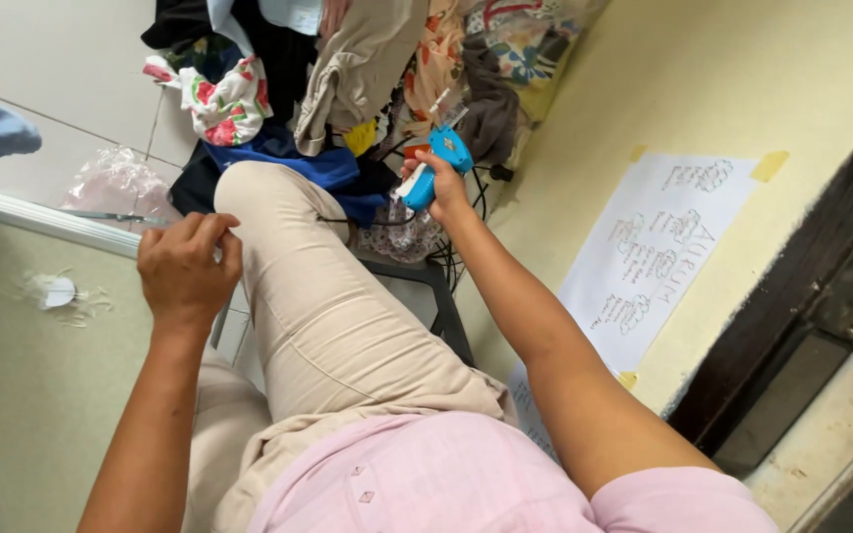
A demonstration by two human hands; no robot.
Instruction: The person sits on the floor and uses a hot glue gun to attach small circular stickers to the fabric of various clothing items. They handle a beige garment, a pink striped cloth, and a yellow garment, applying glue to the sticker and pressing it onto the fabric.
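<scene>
Two hands are in my view, both belonging to the person wearing the camera, who sits in a pale pink top [426, 474] and beige trousers [318, 316] with one knee raised between the arms. Nearest on the left, the left hand [188, 268] is curled narrow, fingertips pinched together at the edge of a pale green worktop [12, 395]; whatever it pinches is too small for me to make out, though a thin metal-looking point [116, 216] lies just beyond its fingertips along the worktop's bright rim. A small white scrap [56, 291] rests on that matte surface, apart from the hand. Further out on the right, the right hand [443, 190] is wrapped around a blue and white plastic tagging gun [436, 166], gripping its lower end; the tool's long axis runs up and away from the palm, slanting toward the heap ahead, its thin tip pointing at the fabric. So the gun sits to the right of the raised knee, well apart from the left hand, and the right hand alone has it. Beyond it lies a soft pile of clothes [367, 69]: floral prints, a beige garment, a blue one, dark pieces, all crumpled. A crinkled clear plastic bag [116, 183] lies on the tiled floor [61, 69]. On the yellow wall [742, 69] a handwritten paper sheet [663, 247] is taped.
</scene>
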